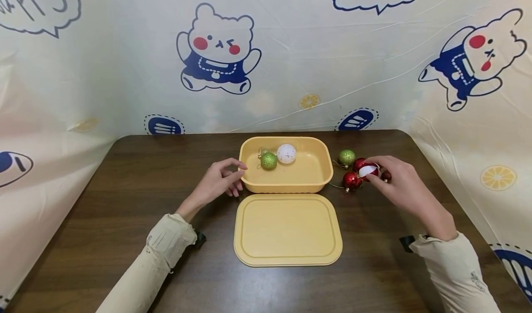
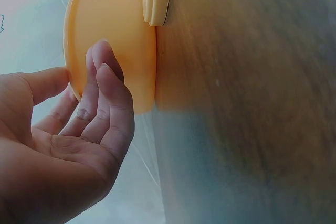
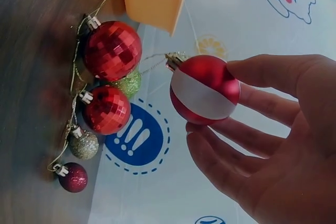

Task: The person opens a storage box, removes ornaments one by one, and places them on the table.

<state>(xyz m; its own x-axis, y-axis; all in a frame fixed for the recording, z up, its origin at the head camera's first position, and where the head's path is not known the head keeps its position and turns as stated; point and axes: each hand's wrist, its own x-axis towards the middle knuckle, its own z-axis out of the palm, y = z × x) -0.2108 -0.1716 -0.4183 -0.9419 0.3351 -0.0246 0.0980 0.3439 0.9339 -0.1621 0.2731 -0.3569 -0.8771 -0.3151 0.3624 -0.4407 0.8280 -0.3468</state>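
We see the right hand (image 1: 400, 180) pinching the red-and-white bauble (image 3: 205, 92); left hand (image 1: 218, 180) relaxed. Probably light, slick, brittle: we'd grip its equator gently.

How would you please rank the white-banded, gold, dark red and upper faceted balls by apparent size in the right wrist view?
White-banded ball
Upper faceted ball
Gold ball, dark red ball: too alike to rank

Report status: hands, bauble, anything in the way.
Right hand holds red-white bauble. Left hand at tub. Tub open, lid in front. Nothing visibly blocking.
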